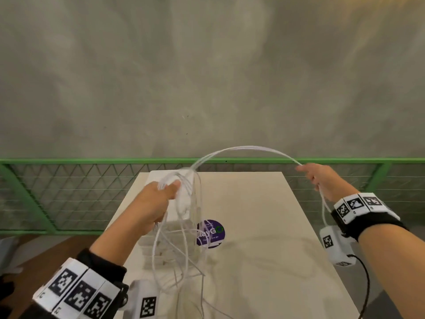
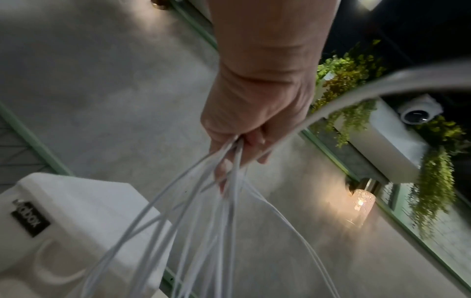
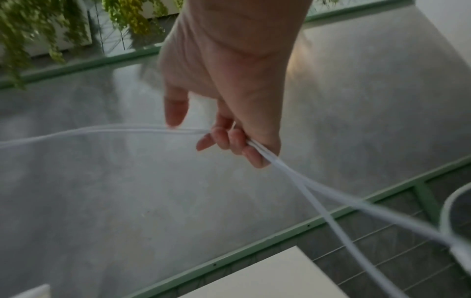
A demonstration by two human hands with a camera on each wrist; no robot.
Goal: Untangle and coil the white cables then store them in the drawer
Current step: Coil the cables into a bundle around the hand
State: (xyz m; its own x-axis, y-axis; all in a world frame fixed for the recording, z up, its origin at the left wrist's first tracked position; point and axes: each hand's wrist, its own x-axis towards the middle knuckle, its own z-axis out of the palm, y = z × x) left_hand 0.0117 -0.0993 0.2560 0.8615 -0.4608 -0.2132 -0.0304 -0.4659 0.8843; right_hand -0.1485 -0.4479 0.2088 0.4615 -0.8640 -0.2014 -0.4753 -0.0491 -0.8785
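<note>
Left hand [image 1: 158,199] grips bunched white cables [image 1: 181,238]; right hand [image 1: 322,180] grips a strand arching between them.

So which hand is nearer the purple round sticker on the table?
Left. The left hand holds cables just above and left of the purple sticker; the right hand is raised far right, beyond the table edge.

Two bare hands are in view: one left hand [image 1: 158,199] and one right hand [image 1: 322,178]. The thin white cables [image 1: 243,148] form a single tangled bunch; the strand count cannot be determined. One white plastic drawer unit [image 1: 181,217] stands at the far left corner of one pale rectangular table [image 1: 264,226], and one round purple sticker [image 1: 212,233] lies beside it.
</note>
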